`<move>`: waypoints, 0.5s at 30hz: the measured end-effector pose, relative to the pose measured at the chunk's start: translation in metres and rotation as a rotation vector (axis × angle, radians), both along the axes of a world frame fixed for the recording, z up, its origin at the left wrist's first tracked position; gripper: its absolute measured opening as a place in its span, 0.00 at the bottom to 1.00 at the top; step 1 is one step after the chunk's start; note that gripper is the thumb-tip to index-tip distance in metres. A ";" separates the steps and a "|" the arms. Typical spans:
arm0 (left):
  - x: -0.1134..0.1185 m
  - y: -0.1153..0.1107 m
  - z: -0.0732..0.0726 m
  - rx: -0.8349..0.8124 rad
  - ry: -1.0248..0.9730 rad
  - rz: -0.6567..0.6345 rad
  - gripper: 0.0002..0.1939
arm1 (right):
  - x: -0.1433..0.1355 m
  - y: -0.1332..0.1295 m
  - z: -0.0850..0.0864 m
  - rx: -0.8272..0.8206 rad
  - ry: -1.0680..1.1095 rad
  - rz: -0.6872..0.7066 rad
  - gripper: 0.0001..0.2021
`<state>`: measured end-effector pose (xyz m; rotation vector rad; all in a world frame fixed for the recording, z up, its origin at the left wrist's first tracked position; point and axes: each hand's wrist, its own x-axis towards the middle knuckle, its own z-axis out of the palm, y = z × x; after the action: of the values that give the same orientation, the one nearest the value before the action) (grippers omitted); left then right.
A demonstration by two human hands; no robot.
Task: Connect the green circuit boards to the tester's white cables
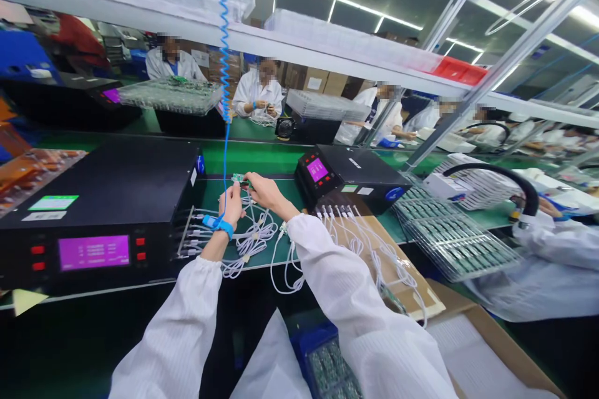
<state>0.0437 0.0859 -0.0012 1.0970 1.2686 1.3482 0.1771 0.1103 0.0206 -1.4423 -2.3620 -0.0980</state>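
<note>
Over the green bench mat, both my hands meet at a small green circuit board (238, 177). My left hand (231, 204), with a blue wrist strap (219, 224), is closed on the board's near side. My right hand (264, 191) is closed at its right edge; whether a cable plug is between those fingers is too small to tell. White cables (255, 234) lie looped below and right of my hands. Several of them run from the side of the black test box (100, 190) on the left, whose purple screen (93, 252) is lit.
A second black box (355, 171) with white cables stands right, beside a cardboard sheet (374, 255). Clear trays of boards (461, 234) lie farther right. A coiled blue cord (225, 75) hangs before me. Below are a blue bin (322, 355) and an open carton (486, 349). Co-workers sit opposite.
</note>
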 end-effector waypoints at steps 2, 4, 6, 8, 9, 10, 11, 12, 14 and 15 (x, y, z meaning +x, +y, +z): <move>-0.002 0.003 -0.006 0.020 0.107 0.023 0.23 | -0.003 0.005 -0.002 0.012 0.000 0.003 0.08; -0.005 0.005 -0.009 0.037 0.199 0.040 0.23 | -0.005 0.011 -0.005 0.022 0.014 0.015 0.07; -0.008 0.005 -0.010 0.075 0.283 0.062 0.22 | -0.004 0.017 -0.007 0.023 0.053 0.023 0.07; -0.009 0.003 -0.008 0.132 0.379 0.076 0.23 | -0.001 0.025 -0.007 0.018 0.148 -0.009 0.07; -0.009 0.002 -0.006 0.161 0.429 0.080 0.23 | 0.002 0.028 -0.006 0.017 0.221 -0.040 0.07; -0.008 0.002 -0.004 0.180 0.477 0.078 0.24 | 0.005 0.032 -0.004 0.015 0.305 -0.073 0.07; -0.007 0.003 -0.003 0.182 0.519 0.068 0.24 | 0.007 0.036 -0.002 0.014 0.396 -0.101 0.07; -0.005 0.004 -0.001 0.172 0.553 0.053 0.24 | 0.009 0.040 0.000 0.011 0.490 -0.120 0.08; 0.000 0.009 0.002 0.142 0.597 -0.005 0.22 | 0.012 0.046 0.006 -0.011 0.666 -0.119 0.09; 0.003 0.011 0.004 0.143 0.614 -0.050 0.20 | 0.011 0.049 0.009 -0.041 0.746 -0.107 0.10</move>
<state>0.0463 0.0971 0.0025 1.7163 1.5756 1.1107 0.1886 0.1589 0.0297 -1.3163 -1.6842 0.3962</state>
